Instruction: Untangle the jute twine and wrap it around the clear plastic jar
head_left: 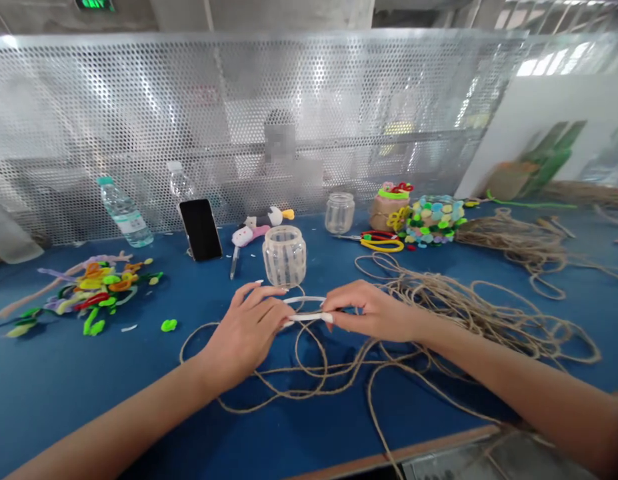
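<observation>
A white band (307, 318) is being held between the two hands, over the front middle of a blue table (153, 407), just on the near side of a clear ribbed jar (285, 259). Its long axis is running left to right across the view, almost level, with one end pointing to each hand. A second white strand is being seen just behind the near one, curving slightly; whether the two are being joined into a loop cannot be told, nor whether the table is being touched by the band.

The left end is being gripped by the left hand (243, 333), thumb and fingertips closed on it and the other fingers being held outstretched. The right end is being pinched by the right hand (371, 310), its fingers narrowed onto the band.

Beneath and around the hands, loops of twine (423, 293) are being spread, the thick heap lying toward the right. The ribbed jar is standing upright, its mouth facing up. Behind it to the right, scissors (386, 249) are lying with their blades pointing left, near a smaller clear jar (339, 213) that is also standing upright.
</observation>
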Demonstrator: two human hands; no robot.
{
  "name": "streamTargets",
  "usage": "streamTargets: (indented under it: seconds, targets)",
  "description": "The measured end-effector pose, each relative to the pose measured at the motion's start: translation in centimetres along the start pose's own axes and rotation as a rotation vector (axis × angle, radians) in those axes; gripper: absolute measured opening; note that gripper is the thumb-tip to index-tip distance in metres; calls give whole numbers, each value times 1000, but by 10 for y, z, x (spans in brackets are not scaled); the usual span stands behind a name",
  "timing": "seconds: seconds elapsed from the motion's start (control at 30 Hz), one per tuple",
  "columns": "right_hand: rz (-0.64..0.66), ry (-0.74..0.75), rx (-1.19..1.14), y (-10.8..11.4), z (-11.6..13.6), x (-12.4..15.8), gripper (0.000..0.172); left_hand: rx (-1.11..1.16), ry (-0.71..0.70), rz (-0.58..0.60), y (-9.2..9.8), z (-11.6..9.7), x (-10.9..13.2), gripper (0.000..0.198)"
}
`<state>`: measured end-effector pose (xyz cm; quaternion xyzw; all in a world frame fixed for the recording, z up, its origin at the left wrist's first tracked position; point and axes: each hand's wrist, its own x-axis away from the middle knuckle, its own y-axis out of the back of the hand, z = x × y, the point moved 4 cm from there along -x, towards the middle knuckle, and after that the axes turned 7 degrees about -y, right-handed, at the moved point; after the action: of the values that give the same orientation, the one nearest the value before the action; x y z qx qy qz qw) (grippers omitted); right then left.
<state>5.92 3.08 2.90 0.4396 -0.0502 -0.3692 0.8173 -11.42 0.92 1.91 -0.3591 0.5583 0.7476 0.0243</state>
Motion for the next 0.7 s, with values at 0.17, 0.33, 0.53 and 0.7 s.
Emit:
streamTargets:
  seconds: [0.17, 0.33, 0.53, 0.7]
  targets:
    - [-13, 113, 59, -18, 15, 3, 22, -12, -55, -38, 0, -16, 3, 18]
    - [-28, 86, 80, -7, 12, 4, 22, -77, -64, -91, 13, -2, 2, 19]
    - [-31, 109, 65, -12, 18, 6, 23, 135, 39, -128, 13, -19, -3, 18]
    - [-54, 163, 82, -13, 21, 8, 21, 77, -49, -168, 17, -20, -3, 12]
